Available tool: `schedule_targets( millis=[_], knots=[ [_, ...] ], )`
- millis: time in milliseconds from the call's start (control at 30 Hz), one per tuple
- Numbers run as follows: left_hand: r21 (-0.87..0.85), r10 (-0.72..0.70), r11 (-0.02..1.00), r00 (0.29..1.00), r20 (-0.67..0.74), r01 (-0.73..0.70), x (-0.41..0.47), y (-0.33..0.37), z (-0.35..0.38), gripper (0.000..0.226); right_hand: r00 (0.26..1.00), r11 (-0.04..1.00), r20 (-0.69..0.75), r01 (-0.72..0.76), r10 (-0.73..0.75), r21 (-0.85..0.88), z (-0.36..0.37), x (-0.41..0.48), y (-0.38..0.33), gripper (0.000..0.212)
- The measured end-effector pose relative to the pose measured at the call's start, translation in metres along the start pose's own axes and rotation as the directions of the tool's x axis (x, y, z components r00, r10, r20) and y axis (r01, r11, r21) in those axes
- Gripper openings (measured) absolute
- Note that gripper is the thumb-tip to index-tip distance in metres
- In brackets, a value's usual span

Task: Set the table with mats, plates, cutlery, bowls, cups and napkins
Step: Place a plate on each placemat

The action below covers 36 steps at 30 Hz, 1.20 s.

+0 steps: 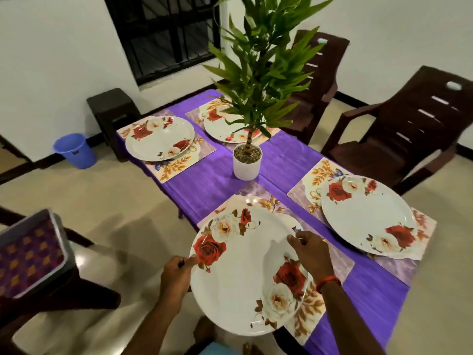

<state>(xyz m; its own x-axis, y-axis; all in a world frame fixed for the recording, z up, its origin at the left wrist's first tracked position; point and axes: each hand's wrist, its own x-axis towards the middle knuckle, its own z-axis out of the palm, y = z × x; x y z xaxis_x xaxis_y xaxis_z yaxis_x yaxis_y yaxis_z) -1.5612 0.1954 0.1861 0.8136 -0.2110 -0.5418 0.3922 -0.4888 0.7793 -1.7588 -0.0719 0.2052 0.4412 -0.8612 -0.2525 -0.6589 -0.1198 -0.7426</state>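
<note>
A white plate with red and cream roses [243, 275] is over the nearest floral mat [309, 311] and juts past the table's near left edge. My left hand [176, 272] pinches its left rim. My right hand [311, 252] holds its right rim, fingers curled over the edge. Three matching plates lie on mats: one at the right [368, 216], one at the far left [160, 137], and one at the far middle [225, 126], partly hidden by leaves.
A potted plant in a white pot [247, 162] stands mid-table on the purple cloth [204, 185]. Two brown chairs [409, 134] sit at the right. A chair at the left carries a patterned tray [30, 254]. A blue bucket [74, 151] is on the floor.
</note>
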Motion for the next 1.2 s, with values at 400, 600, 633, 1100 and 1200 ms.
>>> schedule_targets(
  millis=[400,600,633,1100,1200],
  knots=[
    [0.117,0.034,0.991,0.965,0.261,-0.067,0.081,0.039,0.03,0.024,0.95,0.967,-0.179,-0.252,0.254,0.037,0.01,-0.013,0.021,0.039],
    [0.139,0.009,0.988,0.934,0.357,-0.062,0.097,0.044,0.053,0.019,0.91,0.939,-0.232,-0.328,0.344,0.107,0.0,-0.031,0.024,0.04],
    [0.14,0.007,0.988,0.931,0.366,-0.062,0.099,0.046,0.057,0.019,0.907,0.938,-0.24,-0.326,0.345,0.117,0.0,-0.03,0.024,0.039],
    [0.227,-0.072,0.974,0.907,0.414,-0.026,0.112,0.062,0.095,0.016,0.888,0.912,-0.222,-0.366,0.402,0.186,0.001,0.015,0.045,0.048],
    [0.255,-0.106,0.967,0.909,0.403,0.0,0.119,0.06,0.104,0.021,0.889,0.912,-0.217,-0.37,0.402,0.176,-0.001,0.028,0.051,0.046]
  ],
)
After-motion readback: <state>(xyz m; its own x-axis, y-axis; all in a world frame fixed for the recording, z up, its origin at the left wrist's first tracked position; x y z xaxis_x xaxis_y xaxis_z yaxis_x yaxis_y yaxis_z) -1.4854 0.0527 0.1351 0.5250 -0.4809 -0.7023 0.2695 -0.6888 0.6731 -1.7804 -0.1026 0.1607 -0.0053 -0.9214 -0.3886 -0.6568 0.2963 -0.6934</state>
